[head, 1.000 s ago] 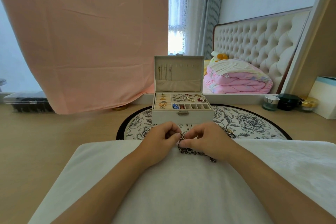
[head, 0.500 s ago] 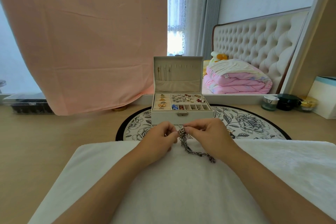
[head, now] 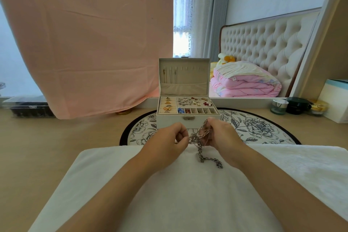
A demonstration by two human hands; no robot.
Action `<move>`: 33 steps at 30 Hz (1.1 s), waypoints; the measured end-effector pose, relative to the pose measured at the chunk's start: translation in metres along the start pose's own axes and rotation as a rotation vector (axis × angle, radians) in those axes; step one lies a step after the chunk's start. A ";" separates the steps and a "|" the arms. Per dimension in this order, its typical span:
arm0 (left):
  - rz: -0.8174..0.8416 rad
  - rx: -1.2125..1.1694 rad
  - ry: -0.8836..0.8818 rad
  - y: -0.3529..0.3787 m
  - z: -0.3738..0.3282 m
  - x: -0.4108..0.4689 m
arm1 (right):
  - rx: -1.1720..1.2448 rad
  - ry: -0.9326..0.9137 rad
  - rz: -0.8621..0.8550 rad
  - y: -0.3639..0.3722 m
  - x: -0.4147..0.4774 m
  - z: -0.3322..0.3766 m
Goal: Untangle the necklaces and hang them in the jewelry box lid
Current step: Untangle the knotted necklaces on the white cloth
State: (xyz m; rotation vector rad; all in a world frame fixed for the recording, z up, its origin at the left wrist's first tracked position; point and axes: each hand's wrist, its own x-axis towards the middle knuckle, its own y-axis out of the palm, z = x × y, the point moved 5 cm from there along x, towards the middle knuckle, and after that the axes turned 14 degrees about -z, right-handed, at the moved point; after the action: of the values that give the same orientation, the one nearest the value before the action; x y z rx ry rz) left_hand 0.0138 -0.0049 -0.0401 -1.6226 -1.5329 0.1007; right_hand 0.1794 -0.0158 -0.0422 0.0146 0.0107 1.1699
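Mid-untangle I'd say: left hand and right hand both pinch the knotted silver chain necklaces held between them, tail trailing onto the white towel below, so next is probably teasing one chain loose before reaching to the jewelry box lid just beyond.

- right hand has risen; fingertips now level with the clasp of the white jewelry box
- tangled silver chain necklaces pulled up off the white towel, now strung out, one tail trailing on it
- left hand up slightly
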 end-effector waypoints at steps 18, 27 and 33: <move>0.079 0.077 0.027 -0.009 0.005 -0.002 | -0.279 -0.014 0.338 -0.012 -0.002 -0.003; 0.099 0.099 0.017 -0.001 0.010 -0.004 | -0.241 -0.071 0.345 -0.010 -0.002 -0.004; 0.099 0.061 -0.048 0.000 0.016 -0.003 | 0.546 0.188 0.256 -0.017 0.009 0.012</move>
State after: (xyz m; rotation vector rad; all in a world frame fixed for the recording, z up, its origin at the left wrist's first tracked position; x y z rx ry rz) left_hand 0.0036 0.0005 -0.0512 -1.6578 -1.4711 0.2392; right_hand 0.1992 -0.0139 -0.0308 0.3976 0.5059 1.3905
